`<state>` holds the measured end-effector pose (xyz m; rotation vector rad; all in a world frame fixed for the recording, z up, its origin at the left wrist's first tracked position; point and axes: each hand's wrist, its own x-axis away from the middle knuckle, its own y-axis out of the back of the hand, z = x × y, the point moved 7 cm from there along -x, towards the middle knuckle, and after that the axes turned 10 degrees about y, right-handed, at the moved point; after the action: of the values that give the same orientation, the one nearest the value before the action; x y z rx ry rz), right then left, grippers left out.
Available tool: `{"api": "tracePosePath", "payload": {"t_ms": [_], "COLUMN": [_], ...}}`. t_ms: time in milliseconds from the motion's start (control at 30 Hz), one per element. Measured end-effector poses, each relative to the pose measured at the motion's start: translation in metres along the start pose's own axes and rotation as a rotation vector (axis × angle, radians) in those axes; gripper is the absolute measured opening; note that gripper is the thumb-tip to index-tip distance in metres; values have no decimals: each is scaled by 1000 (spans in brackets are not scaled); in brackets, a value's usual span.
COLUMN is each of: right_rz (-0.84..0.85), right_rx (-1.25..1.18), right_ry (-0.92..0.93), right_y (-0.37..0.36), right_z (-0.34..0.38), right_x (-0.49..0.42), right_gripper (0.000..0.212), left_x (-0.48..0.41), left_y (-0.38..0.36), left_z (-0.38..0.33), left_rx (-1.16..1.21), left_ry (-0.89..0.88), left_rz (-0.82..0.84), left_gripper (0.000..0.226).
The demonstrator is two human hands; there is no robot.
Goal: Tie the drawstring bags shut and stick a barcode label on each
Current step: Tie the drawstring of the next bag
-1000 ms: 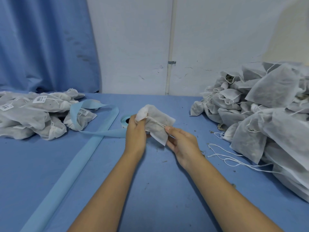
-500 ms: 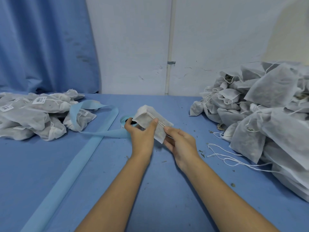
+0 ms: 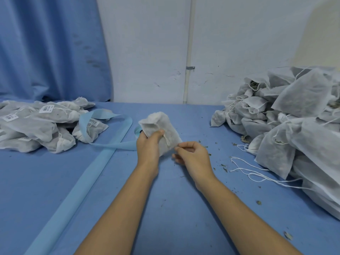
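left fingers: the thumb (image 3: 160, 132) lies across the front of a small white non-woven drawstring bag (image 3: 158, 122) and the other fingers wrap behind it, so the left hand (image 3: 148, 146) grips the bag's lower half.
right fingers: curled in narrow, with the thumb and forefinger tips (image 3: 177, 147) meeting just beside the bag's lower right corner; i cannot tell whether the cord is caught between them. the right hand (image 3: 194, 156) sits lower than the left.
held bag: tilted, puckered mouth pointing up and away, over the middle of the blue cloth-covered table (image 3: 165, 214); a thin white drawstring (image 3: 166, 138) runs down its front toward the right hand.
label strip: a long pale blue paper strip (image 3: 73, 192) crosses the table from the near left, loops by the left heap and passes behind the left hand.
left heap: flat white bags bearing barcode labels (image 3: 46, 108), well apart from the hands.
right heap: a larger mound of plain white non-woven bags (image 3: 303, 100), some mouths gaping.
loose cords: white strings (image 3: 248, 169) trail from the right heap.
crumbs: dried leaf bits (image 3: 223, 165) lie scattered near the right hand.
backdrop: blue curtain (image 3: 46, 48) at left, white wall (image 3: 147, 43) behind.
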<state>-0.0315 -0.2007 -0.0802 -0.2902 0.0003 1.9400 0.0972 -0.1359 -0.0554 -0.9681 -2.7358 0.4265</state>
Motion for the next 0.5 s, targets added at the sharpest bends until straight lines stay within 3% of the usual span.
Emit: {"api": "tracePosePath", "payload": {"t_ms": [233,400,500], "right_rz": [138,162,166], "right_rx": [351,386,393], "right_ry": [81,86,92], "right_y": [-4,-5,-4], "right_z": [-1,-1,-1], "right_x": [2,2,2], "right_gripper": [16,16,18], "left_x": [2,5,11], "left_y": [26,31,28], "left_z": [-12,-15,-19], "left_rx": [-574,-716,-811], "left_ry": [-285,-333,-453], "left_rz": [-195,-318,-335], "left_gripper": [30,38,28]}}
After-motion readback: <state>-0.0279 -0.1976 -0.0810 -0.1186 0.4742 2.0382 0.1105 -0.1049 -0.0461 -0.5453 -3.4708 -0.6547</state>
